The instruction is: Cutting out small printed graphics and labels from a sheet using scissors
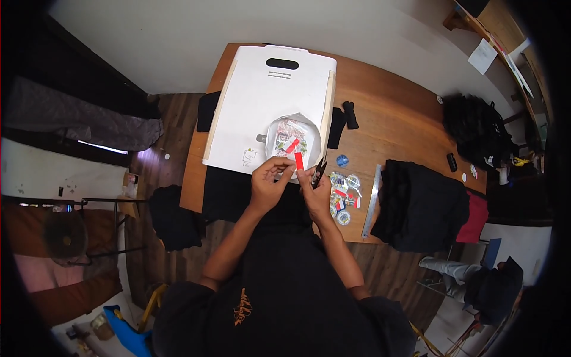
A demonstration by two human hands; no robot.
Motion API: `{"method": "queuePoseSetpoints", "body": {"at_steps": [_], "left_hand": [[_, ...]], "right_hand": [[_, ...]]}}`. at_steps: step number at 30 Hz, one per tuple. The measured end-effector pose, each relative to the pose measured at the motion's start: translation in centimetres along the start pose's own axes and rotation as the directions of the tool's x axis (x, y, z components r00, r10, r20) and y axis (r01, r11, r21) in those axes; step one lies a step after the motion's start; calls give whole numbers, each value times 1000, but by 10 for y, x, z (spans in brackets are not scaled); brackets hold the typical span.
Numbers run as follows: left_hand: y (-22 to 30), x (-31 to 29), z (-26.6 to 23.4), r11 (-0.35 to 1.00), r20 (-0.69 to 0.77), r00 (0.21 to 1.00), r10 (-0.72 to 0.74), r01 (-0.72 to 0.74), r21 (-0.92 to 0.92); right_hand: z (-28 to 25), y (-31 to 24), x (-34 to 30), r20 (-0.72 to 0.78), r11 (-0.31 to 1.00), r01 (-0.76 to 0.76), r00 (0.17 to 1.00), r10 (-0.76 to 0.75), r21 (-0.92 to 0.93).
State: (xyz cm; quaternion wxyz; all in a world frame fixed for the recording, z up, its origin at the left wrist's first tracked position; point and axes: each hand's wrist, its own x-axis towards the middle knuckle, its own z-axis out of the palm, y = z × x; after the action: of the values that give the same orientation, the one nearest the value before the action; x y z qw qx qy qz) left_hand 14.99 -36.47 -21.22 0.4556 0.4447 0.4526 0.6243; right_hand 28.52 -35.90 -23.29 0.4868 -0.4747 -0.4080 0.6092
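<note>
A small red strip (298, 160) stands up between my hands, just over the near rim of a round white bowl (317, 146). My right hand (316, 193) has its thumb against the strip's lower end and also grips dark thread snips (320, 171), their points turned up. My left hand (270, 183) is curled beside the strip, thumb and forefinger drawn together at its left edge; what they pinch is too small to make out. Inside the bowl lie red-and-white pieces (291, 144) and clear printed bits.
The bowl rests on a white board (256, 107) with a black slot, on a wooden table (386, 113). To the right are small round packets and red-white labels (343, 217), a blue item (342, 160), a metal ruler (372, 202), folded black cloth (419, 205) and a black bag (473, 128).
</note>
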Motion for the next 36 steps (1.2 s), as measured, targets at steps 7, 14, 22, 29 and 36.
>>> {"method": "queuePoseSetpoints", "body": {"at_steps": [7,14,22,29,36], "left_hand": [[5,6,-6,1000,-11,1000,23,-23,15],[25,9,3,1000,-40,999,9,-10,-24],[24,12,0,999,-2,999,33,-33,-25],[26,11,0,1000,8,1000,30,-30,-5],[18,8,-3,1000,10,1000,12,-11,-11]], "right_hand": [[-8,-8,-8,327,909,-167,944,36,382],[-8,-8,-27,417,973,-159,906,76,169],[-9,0,-25,422,949,-159,906,30,274],[-9,-6,-25,439,942,-181,898,41,281],[-9,2,-25,421,943,-172,906,38,285]]}}
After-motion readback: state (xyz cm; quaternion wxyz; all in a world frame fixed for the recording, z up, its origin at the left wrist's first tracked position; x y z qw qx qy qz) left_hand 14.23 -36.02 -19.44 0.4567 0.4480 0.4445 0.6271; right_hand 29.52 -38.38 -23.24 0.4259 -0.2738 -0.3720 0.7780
